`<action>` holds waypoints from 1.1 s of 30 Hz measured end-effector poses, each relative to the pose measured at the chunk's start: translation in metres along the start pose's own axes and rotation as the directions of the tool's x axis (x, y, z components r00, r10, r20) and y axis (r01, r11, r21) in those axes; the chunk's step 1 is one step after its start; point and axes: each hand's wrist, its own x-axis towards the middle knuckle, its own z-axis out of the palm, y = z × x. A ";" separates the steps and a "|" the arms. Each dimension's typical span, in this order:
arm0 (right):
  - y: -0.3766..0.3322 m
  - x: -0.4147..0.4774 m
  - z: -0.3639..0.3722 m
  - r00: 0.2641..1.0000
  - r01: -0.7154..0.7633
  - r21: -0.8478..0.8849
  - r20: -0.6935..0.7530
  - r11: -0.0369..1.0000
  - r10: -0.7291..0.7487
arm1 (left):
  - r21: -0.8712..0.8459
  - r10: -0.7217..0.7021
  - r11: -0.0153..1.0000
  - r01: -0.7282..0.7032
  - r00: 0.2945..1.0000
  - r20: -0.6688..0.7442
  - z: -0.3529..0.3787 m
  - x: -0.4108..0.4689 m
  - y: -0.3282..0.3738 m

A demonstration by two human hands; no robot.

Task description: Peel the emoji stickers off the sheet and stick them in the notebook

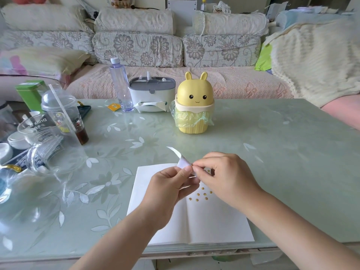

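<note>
Your left hand [169, 187] and right hand [228, 177] pinch the curled white sticker sheet [183, 163].
It arches over the open notebook [214, 223] at its 12 o'clock edge; tiny yellow stickers [201, 194] dot the page.

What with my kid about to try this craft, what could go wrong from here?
1. The sticker sheet is curled between the left hand and right hand, so it may crease or tear.
2. The stickers on the notebook are tiny; one being peeled could fold or cling to a fingertip.
3. The glass pitcher stands close by on the left and might get knocked.
</note>
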 end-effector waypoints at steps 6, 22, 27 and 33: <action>-0.003 0.000 -0.005 1.000 0.029 -0.045 -0.003 0.999 -0.029 | 0.096 0.057 0.994 -0.056 0.998 -0.003 0.000 -0.004 0.006; -0.005 -0.002 -0.012 0.989 -0.146 0.333 0.073 0.932 0.129 | 0.074 0.077 0.994 -0.083 0.994 0.078 0.001 -0.004 0.007; -0.006 0.000 -0.013 0.984 -0.172 0.319 0.104 0.932 0.146 | 0.159 0.162 0.973 -0.167 0.986 0.046 0.000 -0.003 0.006; -0.010 -0.001 -0.007 0.991 -0.136 0.248 0.024 0.959 0.134 | 0.202 0.248 0.947 -0.250 0.968 0.036 0.002 -0.003 0.003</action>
